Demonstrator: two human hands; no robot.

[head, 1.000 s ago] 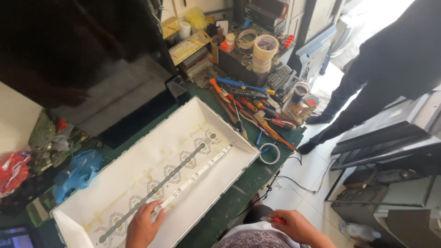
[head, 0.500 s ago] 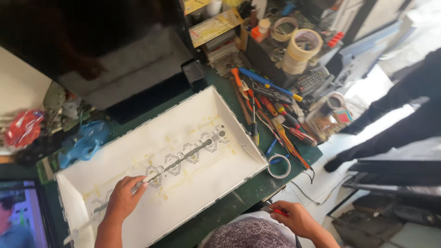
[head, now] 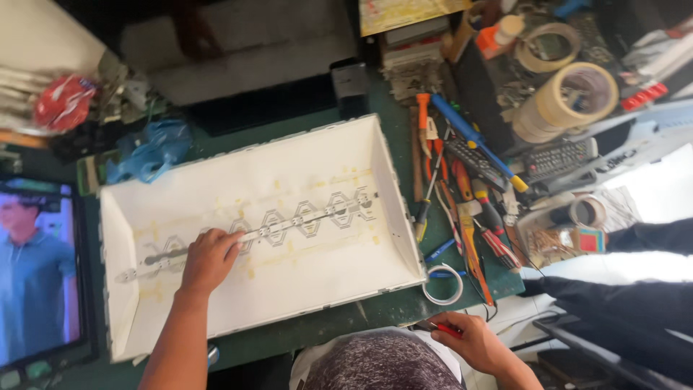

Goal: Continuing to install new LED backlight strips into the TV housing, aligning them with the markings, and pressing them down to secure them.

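Nearest, at the bottom edge, the right hand (head: 473, 339) sits just off the green bench (head: 390, 307), fingers curled together around a small red-tipped tool (head: 449, 330) (only the tip shows, so its kind is unclear). Just above it a small ring of white tape (head: 443, 283) lies on the bench by the tray's corner. Further in, the left hand (head: 209, 258) rests inside the white tray-shaped backlight panel (head: 303, 282), fingers bent and close together, pressing on the thin grey LED strip (head: 267, 231), which runs lengthwise along the panel's middle over a row of diamond-shaped marks. Left of the panel stands a lit screen (head: 40, 274). Right of the panel lies a heap of screwdrivers and pliers (head: 462, 188), w/ a remote control (head: 559, 159) beyond. Far back: blue crumpled cloth (head: 148, 148), a red bundle (head: 61, 101), big rolls of beige tape (head: 570, 97). At right, another person's dark trouser legs (head: 635, 303) stand by the bench.
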